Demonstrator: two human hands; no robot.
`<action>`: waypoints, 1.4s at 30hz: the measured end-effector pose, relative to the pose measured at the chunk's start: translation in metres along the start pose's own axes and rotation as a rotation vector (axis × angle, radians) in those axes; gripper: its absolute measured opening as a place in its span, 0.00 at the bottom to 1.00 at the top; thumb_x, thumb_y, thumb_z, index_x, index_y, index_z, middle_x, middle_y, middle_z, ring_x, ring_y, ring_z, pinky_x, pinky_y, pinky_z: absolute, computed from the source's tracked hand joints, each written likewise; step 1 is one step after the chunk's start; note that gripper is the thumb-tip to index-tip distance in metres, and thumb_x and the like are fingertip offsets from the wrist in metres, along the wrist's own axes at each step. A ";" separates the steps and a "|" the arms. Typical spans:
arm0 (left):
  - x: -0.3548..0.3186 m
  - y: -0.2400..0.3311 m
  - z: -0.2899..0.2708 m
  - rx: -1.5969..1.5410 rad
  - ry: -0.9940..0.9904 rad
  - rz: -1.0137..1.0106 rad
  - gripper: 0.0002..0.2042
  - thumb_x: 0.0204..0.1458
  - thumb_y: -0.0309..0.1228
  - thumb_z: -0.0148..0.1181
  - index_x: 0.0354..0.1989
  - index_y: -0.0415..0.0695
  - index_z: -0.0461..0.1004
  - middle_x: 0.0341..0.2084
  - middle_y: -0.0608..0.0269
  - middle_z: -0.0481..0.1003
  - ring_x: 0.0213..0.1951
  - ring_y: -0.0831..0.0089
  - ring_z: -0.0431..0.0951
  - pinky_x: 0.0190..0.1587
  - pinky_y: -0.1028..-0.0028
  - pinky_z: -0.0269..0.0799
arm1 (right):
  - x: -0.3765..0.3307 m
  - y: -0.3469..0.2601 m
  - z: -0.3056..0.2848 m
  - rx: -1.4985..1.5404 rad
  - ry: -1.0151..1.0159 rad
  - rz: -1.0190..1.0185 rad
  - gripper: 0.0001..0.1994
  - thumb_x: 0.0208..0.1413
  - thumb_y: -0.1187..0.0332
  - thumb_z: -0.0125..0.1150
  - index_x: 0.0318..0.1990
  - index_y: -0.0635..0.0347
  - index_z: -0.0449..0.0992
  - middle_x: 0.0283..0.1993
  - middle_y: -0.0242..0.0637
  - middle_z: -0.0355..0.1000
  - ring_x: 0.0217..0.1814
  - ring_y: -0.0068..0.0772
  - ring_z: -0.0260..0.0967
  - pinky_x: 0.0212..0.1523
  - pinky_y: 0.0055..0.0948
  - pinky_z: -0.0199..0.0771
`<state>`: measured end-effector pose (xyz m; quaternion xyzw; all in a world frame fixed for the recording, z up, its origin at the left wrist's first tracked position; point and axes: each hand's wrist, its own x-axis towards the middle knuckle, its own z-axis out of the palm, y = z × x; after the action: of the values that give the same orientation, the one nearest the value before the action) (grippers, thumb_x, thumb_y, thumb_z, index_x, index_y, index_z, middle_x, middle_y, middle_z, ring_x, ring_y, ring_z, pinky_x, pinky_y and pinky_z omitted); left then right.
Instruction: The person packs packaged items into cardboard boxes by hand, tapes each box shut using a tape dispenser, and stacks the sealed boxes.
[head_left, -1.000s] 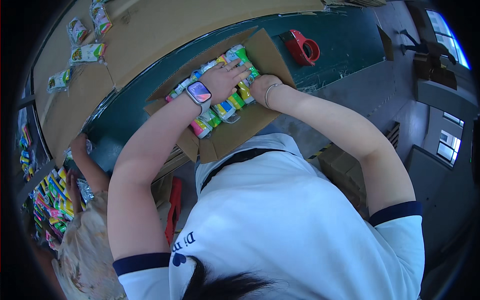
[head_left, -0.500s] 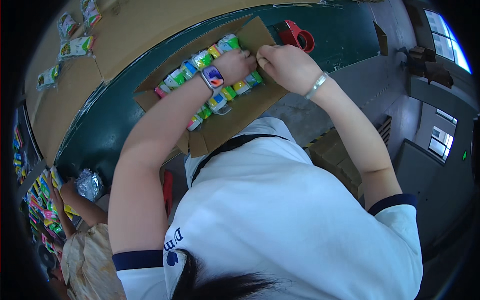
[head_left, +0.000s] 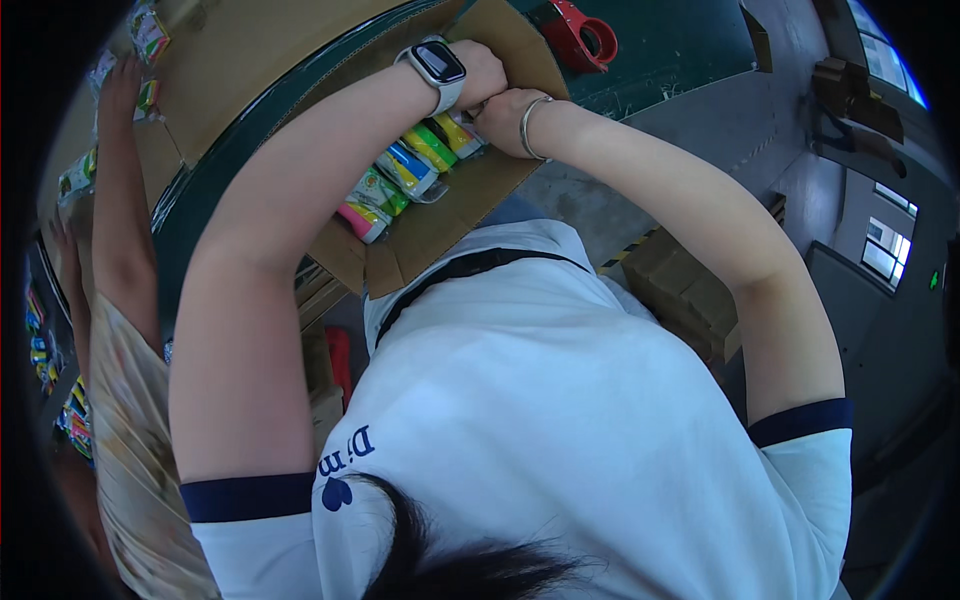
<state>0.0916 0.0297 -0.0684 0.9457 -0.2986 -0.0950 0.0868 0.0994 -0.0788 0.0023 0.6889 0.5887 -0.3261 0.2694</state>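
An open cardboard box (head_left: 455, 232) stands in front of me, with rows of colourful small plastic-wrapped packets (head_left: 408, 172) in it. My left hand (head_left: 480, 74), a watch on its wrist, is bent over the box's far right end with its fingers curled in. Close against it, my right hand (head_left: 506, 120), with a bracelet, is also curled at the inner right side. The hands meet above the packets. Whatever their fingertips hold is hidden, and my left forearm covers the far row.
A red tape dispenser (head_left: 585, 38) lies on the green table (head_left: 680, 60) just right of the box. At the far left a co-worker's arm (head_left: 122, 200) reaches over cardboard toward wrapped packets (head_left: 150, 38). Stacked cartons (head_left: 685, 290) stand on the floor to my right.
My left hand has shifted up and curled in beside the right, which has moved slightly down and left. The co-worker's arm has stretched forward to the packets at far left.
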 end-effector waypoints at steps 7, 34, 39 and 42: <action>-0.022 0.014 0.006 -0.062 0.007 -0.125 0.11 0.38 0.28 0.59 0.33 0.45 0.74 0.32 0.56 0.75 0.40 0.60 0.74 0.41 0.67 0.71 | 0.017 -0.002 0.011 0.028 -0.081 0.000 0.18 0.47 0.76 0.50 0.48 0.66 0.68 0.44 0.49 0.71 0.47 0.45 0.70 0.45 0.35 0.71; -0.063 0.038 0.010 -0.249 0.131 -0.590 0.20 0.44 0.28 0.51 0.49 0.40 0.67 0.53 0.58 0.64 0.56 0.61 0.62 0.49 0.67 0.67 | 0.013 -0.001 -0.018 0.080 -0.202 -0.134 0.12 0.47 0.71 0.49 0.38 0.65 0.74 0.41 0.44 0.74 0.45 0.37 0.71 0.45 0.33 0.70; -0.124 0.024 -0.104 -0.785 0.837 -0.497 0.12 0.51 0.30 0.51 0.43 0.41 0.71 0.40 0.56 0.73 0.40 0.63 0.73 0.43 0.69 0.68 | -0.013 0.121 -0.151 0.829 0.296 -0.101 0.14 0.54 0.59 0.48 0.29 0.61 0.73 0.22 0.33 0.73 0.28 0.24 0.72 0.33 0.23 0.69; -0.191 -0.003 -0.098 -0.864 0.922 -1.011 0.14 0.51 0.31 0.52 0.46 0.40 0.70 0.40 0.53 0.72 0.43 0.60 0.72 0.45 0.69 0.67 | 0.099 0.191 -0.202 0.242 0.661 0.067 0.15 0.50 0.60 0.49 0.39 0.58 0.73 0.36 0.47 0.73 0.42 0.39 0.71 0.44 0.33 0.70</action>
<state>-0.0370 0.1536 0.0503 0.7932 0.2942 0.1698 0.5054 0.3238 0.1060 0.0540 0.8030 0.5782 -0.1440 -0.0086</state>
